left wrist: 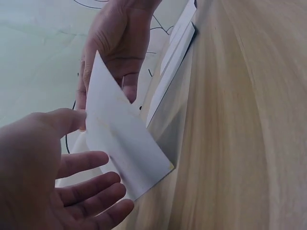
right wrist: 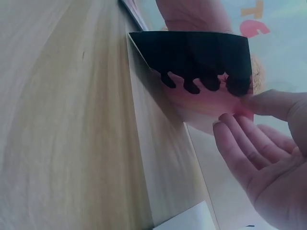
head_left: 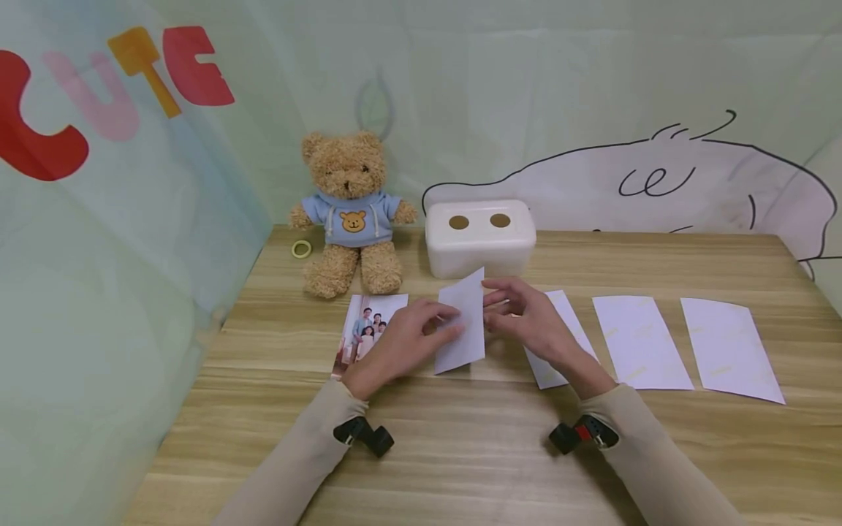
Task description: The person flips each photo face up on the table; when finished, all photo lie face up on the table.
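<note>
In the head view, a photo print (head_left: 463, 321) stands on edge between both hands, its white back toward the left. The left hand (head_left: 411, 332) has thumb and fingertips at the back; in the left wrist view its thumb (left wrist: 72, 119) meets one edge, lower fingers spread. From the other side, the right hand (head_left: 529, 314) meets the print with thumb and fingertips close together at its edge. Dark silhouettes against a pink sky fill the print's picture side (right wrist: 192, 55) in the right wrist view. Left of it, a family photo (head_left: 368, 332) lies face up, partly behind the left hand.
Three white sheets with faint yellow marks, the near sheet (head_left: 559, 310), middle sheet (head_left: 645, 343) and far-right sheet (head_left: 733, 347), lie in a row. Behind sit a teddy bear (head_left: 355, 219), a white box (head_left: 480, 252) with two round holes, and a yellow-green ring (head_left: 301, 249).
</note>
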A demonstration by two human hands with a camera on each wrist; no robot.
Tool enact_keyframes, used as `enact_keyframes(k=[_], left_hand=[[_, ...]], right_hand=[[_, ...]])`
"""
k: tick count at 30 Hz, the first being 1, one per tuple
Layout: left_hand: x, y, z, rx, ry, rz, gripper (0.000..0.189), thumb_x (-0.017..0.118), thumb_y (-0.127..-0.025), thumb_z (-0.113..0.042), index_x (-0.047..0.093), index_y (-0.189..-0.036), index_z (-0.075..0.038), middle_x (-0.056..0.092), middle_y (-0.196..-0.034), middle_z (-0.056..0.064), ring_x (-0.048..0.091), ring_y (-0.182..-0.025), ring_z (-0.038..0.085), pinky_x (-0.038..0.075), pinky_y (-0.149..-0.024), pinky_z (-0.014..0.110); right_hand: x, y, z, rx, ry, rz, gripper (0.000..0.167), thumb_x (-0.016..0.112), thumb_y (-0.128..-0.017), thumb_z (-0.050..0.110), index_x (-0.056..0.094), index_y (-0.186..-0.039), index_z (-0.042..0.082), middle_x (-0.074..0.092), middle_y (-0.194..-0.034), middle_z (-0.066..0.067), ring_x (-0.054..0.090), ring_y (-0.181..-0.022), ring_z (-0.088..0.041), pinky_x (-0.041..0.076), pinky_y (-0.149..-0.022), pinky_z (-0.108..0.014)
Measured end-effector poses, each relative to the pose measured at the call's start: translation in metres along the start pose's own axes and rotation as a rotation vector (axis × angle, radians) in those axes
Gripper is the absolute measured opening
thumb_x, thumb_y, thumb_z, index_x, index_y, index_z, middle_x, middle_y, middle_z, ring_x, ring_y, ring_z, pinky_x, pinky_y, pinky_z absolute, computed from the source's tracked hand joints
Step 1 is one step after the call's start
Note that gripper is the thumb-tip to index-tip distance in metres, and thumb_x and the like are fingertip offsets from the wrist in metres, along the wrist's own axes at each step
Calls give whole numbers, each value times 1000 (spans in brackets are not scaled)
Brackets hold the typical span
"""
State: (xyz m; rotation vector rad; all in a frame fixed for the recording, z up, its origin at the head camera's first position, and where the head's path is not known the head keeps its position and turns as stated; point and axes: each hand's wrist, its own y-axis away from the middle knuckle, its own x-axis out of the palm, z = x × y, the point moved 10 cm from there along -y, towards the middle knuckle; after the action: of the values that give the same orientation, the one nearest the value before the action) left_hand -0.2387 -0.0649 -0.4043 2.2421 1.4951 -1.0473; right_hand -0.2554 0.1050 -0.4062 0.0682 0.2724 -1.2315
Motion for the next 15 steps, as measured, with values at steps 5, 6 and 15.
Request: enact_keyframes(k=[5, 6, 15], left_hand=[[-5, 0, 0, -39, 54, -45, 30, 68, -105, -30, 76, -122, -6, 71, -121, 9, 68, -107, 22, 55, -94, 39], [-6, -1, 0, -43, 63, -50, 30, 69, -105, -30, 76, -122, -6, 72, -122, 9, 68, -108, 22, 55, -94, 39], [-9, 0, -5, -48, 169, -70, 31, 70, -104, -27, 73, -126, -4, 72, -121, 8, 70, -105, 21, 58, -91, 37]], right_hand=[[5, 0, 3, -19, -39, 9, 58, 74, -95, -5, 53, -149, -2, 71, -125, -22, 72, -111, -33, 58, -89, -27], [6, 0, 4, -22, -43, 8, 59, 74, -95, -5, 52, -149, -2, 72, -125, -22, 72, -111, -34, 58, -90, -27], [18, 2, 9, -55, -55, 38, 55, 77, -95, -2, 57, -146, -2, 69, -131, -22, 72, -114, -36, 58, -91, -29]])
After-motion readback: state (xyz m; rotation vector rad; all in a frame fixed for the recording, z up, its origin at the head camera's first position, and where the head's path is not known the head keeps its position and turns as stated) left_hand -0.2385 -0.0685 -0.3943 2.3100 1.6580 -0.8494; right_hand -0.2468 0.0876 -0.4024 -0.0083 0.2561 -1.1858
